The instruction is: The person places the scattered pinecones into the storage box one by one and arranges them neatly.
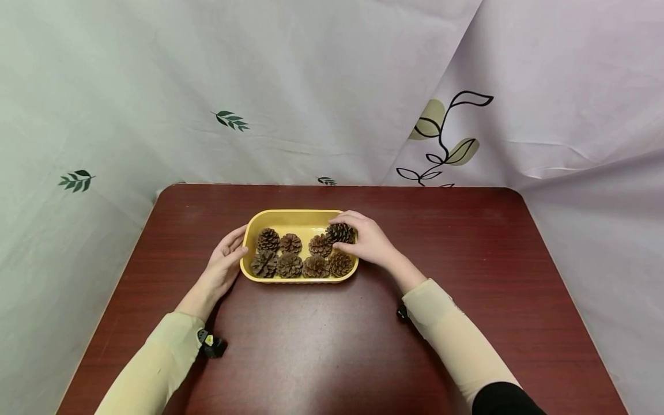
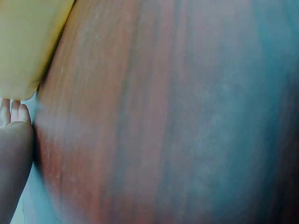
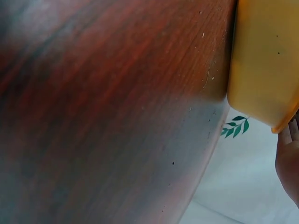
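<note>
A yellow rectangular tray (image 1: pixel 297 216) with raised walls sits on the table, and several brown pine cones (image 1: pixel 289 265) lie inside it in two rough rows. My left hand (image 1: pixel 222 266) rests against the tray's left end, fingers and thumb touching the outer wall. Over the right end, my right hand (image 1: pixel 364 237) holds a darker pine cone (image 1: pixel 339 233) between fingers and thumb, at the back right corner of the tray. Both wrist views show the tray's outer wall (image 3: pixel 261 60) and only part of each hand; the pine cones are hidden there.
The dark red-brown wooden table (image 1: pixel 321 334) has rounded back corners. Behind it and at its sides hangs a pale cloth (image 1: pixel 311 86) with leaf prints. A small black device (image 1: pixel 212 344) is worn at the left wrist, another (image 1: pixel 402 313) at the right.
</note>
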Available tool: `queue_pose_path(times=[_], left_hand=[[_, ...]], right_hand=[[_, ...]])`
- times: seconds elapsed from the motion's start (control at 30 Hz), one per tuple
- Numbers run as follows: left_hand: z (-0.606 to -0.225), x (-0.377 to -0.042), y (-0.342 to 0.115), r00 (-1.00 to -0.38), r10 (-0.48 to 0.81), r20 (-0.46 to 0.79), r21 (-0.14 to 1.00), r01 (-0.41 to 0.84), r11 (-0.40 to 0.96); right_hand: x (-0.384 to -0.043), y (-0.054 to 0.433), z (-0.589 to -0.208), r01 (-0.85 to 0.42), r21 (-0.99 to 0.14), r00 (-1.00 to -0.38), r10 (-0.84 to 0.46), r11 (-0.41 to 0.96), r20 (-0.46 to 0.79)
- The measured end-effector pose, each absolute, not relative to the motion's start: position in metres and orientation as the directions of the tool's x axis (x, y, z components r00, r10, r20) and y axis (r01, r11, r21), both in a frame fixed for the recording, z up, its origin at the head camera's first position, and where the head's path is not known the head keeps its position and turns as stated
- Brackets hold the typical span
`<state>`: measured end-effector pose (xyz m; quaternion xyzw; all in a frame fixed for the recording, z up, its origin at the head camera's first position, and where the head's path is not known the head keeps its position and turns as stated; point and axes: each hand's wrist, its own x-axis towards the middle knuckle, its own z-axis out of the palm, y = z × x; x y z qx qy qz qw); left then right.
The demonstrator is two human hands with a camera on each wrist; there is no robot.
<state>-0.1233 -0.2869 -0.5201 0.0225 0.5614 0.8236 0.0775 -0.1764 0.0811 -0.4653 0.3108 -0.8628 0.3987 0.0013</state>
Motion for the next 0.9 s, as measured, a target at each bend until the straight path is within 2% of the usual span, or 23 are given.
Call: queue_pose_path(times=[0.47, 0.7, 0.9], left_hand=[[-0.5206, -0.1234, -0.2864, -0.988, 0.146, -0.053, 0.931, -0.102, -0.35], [-0.5198, -0.1233, -0.2847, -0.99, 0.13, -0.062, 0.932, -0.104, -0.348], [-0.5201, -0.1238, -0.2844, -0.99, 0.129, -0.059, 0.929, -0.102, -0.355]], right_hand=[[-0.1765, 0.0795, -0.4625, -0.604, -0.582, -0.772, -0.582, 0.545, 0.257], [-0.1772, 0.0788, -0.4605, -0.612, -0.537, -0.766, -0.603, 0.581, 0.221], [-0.1785, 0.0806, -0.4559, -0.671, -0.44, -0.724, -0.656, 0.598, 0.213]])
